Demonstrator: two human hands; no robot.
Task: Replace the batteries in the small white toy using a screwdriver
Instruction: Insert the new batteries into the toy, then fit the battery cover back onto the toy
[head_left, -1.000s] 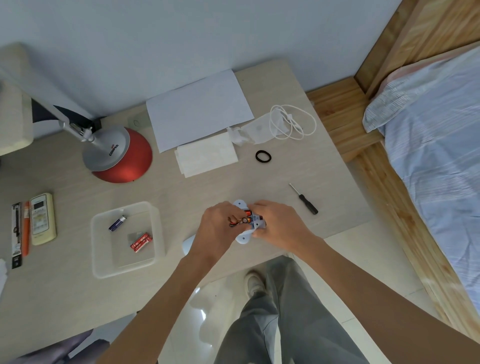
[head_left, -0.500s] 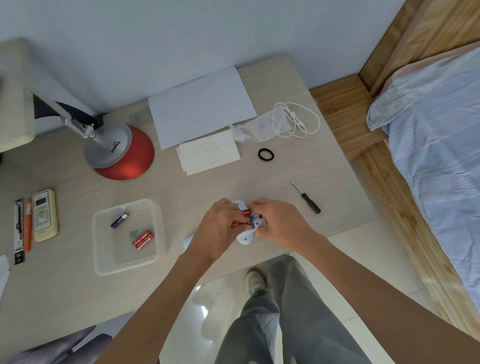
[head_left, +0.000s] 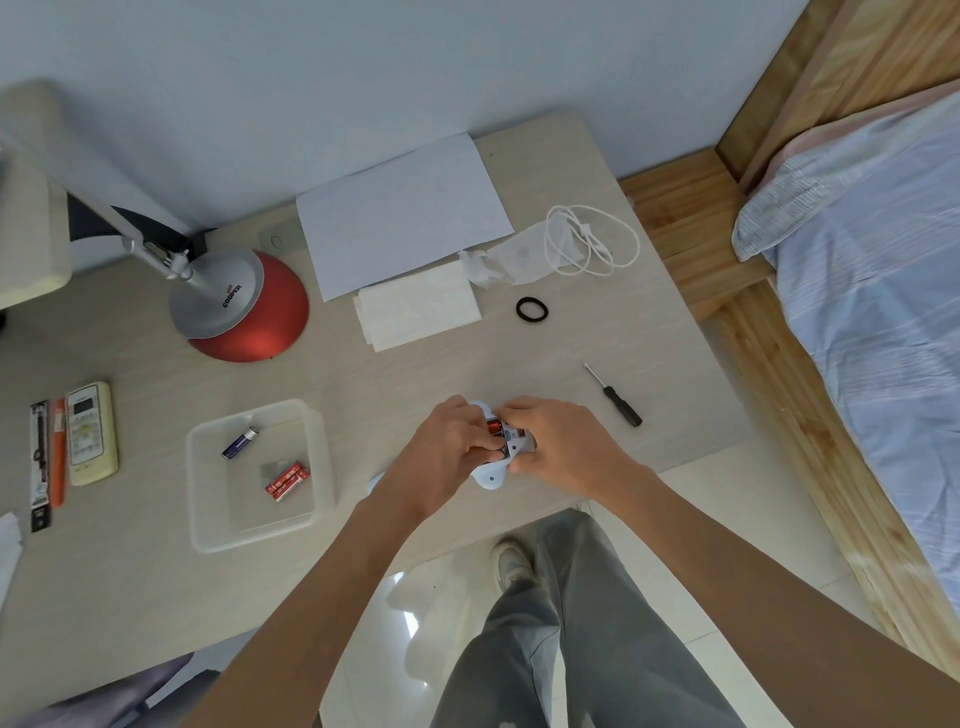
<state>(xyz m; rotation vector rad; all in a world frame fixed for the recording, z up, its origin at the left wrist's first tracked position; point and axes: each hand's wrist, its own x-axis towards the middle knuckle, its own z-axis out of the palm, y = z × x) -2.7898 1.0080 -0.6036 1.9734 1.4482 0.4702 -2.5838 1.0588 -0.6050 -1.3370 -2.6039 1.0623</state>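
Near the front edge of the desk (head_left: 156, 597), both my hands meet over the toy (head_left: 511, 452), which I hold just above the surface with its open battery bay turned up toward me. My left hand (head_left: 441, 457) comes in from the left and my right hand (head_left: 561, 449) from the right, so the toy sits squarely between them, touching both. A red battery (head_left: 492, 428) shows in the bay, its long axis running roughly left to right, from one hand toward the other. My left fingertips (head_left: 480, 439) are closed on the battery's near end; whether they pinch it or only press it down, I cannot tell. My right hand is clenched around the toy's body, thumb over the top edge, bracing it.

I judge this to be the seating of a fresh cell, so the move turns on pushing along that left-to-right axis against the spring, and the left hand is the nearer one for it.

Off to the right, well apart from my right hand, lies the screwdriver (head_left: 615, 397), untouched. Away to the left, the tray (head_left: 208, 519) holds a blue cell (head_left: 239, 443) and a red pair (head_left: 287, 479)
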